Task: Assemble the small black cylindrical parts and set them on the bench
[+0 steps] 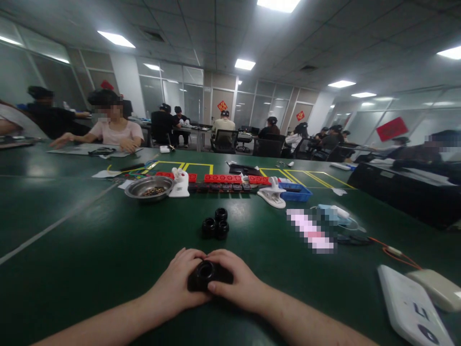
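Between my two hands, low over the green table, is a round black piece (206,272) with a hole in its top, like a small pot. My left hand (183,278) curves around its left side, with the fingers over the far edge. From the right, my right hand (236,276) closes around the dark shape, its thumb on the near side. Whether a second black piece sits under the right fingers I cannot tell. Just beyond the hands, similar black pieces (216,224) stand grouped together, with open round tops.
Farther back are a metal bowl (149,188) of small parts, two white clip stands (179,183), red strips (223,178) and a blue tray (296,192). To the right lie a face mask (333,215), cables and a white device (410,302). A person (115,127) sits across the table.
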`<act>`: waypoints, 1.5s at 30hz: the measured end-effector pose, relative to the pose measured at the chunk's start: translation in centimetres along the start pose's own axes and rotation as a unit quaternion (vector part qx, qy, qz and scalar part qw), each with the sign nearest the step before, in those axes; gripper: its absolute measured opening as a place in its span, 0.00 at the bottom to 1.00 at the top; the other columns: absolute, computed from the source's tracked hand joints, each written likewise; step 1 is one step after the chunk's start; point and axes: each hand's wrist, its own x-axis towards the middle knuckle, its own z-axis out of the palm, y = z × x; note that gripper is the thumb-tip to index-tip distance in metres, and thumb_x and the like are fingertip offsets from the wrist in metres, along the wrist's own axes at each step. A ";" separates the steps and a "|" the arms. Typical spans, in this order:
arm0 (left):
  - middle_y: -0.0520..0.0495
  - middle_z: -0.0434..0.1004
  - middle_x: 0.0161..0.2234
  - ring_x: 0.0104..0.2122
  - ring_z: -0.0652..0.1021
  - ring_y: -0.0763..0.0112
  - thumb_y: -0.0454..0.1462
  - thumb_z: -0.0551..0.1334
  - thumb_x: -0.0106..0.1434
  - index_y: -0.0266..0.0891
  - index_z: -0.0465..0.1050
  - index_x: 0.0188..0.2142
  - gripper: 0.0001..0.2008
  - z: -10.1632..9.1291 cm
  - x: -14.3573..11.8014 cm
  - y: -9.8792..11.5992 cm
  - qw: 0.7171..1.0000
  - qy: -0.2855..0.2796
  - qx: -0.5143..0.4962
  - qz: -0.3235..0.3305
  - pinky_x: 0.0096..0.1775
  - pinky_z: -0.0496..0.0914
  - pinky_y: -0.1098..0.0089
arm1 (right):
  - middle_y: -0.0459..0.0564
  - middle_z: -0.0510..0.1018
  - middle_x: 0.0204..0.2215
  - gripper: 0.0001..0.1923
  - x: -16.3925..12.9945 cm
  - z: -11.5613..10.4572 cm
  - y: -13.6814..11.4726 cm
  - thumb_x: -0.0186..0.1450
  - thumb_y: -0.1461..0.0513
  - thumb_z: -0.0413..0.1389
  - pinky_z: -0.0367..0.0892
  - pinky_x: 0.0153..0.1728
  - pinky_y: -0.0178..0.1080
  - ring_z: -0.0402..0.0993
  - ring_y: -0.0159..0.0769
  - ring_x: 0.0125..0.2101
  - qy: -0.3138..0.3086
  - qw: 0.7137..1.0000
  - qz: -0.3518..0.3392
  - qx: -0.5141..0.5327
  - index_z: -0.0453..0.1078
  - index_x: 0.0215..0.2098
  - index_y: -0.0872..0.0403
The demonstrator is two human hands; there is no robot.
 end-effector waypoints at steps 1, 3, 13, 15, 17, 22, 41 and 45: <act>0.48 0.69 0.41 0.42 0.68 0.57 0.44 0.64 0.45 0.42 0.70 0.34 0.16 0.0 0.0 0.0 1.000 0.000 -0.001 0.000 0.50 0.56 0.53 | 0.52 0.65 0.46 0.25 -0.1 0.0 0.0 0.54 0.57 0.58 0.56 0.48 0.43 0.61 0.40 0.47 -0.005 1.000 0.005 0.002 0.61 0.48 0.52; 0.47 0.69 0.41 0.42 0.68 0.57 0.43 0.65 0.44 0.42 0.71 0.34 0.16 0.0 0.1 0.1 1.000 0.000 -0.002 -0.003 0.49 0.58 0.55 | 0.53 0.65 0.47 0.32 -0.2 0.2 -0.1 0.51 0.54 0.60 0.57 0.47 0.45 0.61 0.42 0.46 0.004 0.999 0.035 -0.004 0.57 0.51 0.53; 0.47 0.68 0.41 0.42 0.68 0.57 0.43 0.65 0.43 0.42 0.71 0.36 0.18 -0.3 0.0 0.6 1.000 0.001 0.001 -0.008 0.47 0.60 0.56 | 0.51 0.66 0.44 0.22 0.1 0.1 -0.5 0.54 0.61 0.57 0.57 0.47 0.42 0.62 0.39 0.45 -0.009 1.000 -0.005 -0.015 0.61 0.47 0.52; 0.47 0.68 0.42 0.43 0.68 0.57 0.42 0.65 0.44 0.41 0.71 0.36 0.18 -0.3 -0.1 0.6 1.000 -0.001 0.001 -0.007 0.49 0.59 0.55 | 0.53 0.62 0.50 0.32 -0.1 0.1 -0.4 0.53 0.58 0.58 0.53 0.50 0.44 0.59 0.42 0.49 -0.014 1.000 0.005 -0.017 0.54 0.53 0.53; 0.46 0.68 0.42 0.44 0.67 0.57 0.42 0.66 0.44 0.41 0.70 0.37 0.19 -0.3 -0.1 0.5 1.000 0.001 0.002 -0.007 0.50 0.57 0.54 | 0.55 0.61 0.51 0.38 -0.3 0.3 -0.2 0.50 0.54 0.60 0.53 0.50 0.45 0.58 0.44 0.50 -0.005 0.999 0.029 -0.022 0.50 0.55 0.54; 0.46 0.68 0.41 0.43 0.68 0.59 0.39 0.66 0.43 0.40 0.69 0.39 0.21 -0.1 -0.1 0.4 1.000 0.014 -0.010 -0.012 0.47 0.61 0.58 | 0.52 0.66 0.42 0.33 -0.3 0.8 -0.1 0.49 0.52 0.60 0.61 0.42 0.42 0.64 0.41 0.41 0.023 0.998 0.048 -0.016 0.55 0.48 0.55; 0.48 0.67 0.40 0.42 0.68 0.60 0.43 0.66 0.45 0.41 0.68 0.37 0.19 -0.3 -0.2 0.4 1.000 0.014 -0.006 -0.007 0.47 0.60 0.58 | 0.49 0.67 0.40 0.17 0.1 0.6 -0.2 0.54 0.62 0.56 0.59 0.44 0.41 0.63 0.39 0.42 0.003 0.999 -0.003 -0.040 0.62 0.43 0.53; 0.47 0.68 0.41 0.42 0.68 0.60 0.43 0.66 0.45 0.40 0.68 0.36 0.19 -0.5 -0.2 0.6 1.000 0.016 0.000 0.001 0.49 0.57 0.57 | 0.53 0.63 0.48 0.31 -0.2 0.6 0.2 0.54 0.59 0.57 0.55 0.48 0.45 0.60 0.42 0.47 0.008 1.000 0.026 -0.006 0.52 0.53 0.53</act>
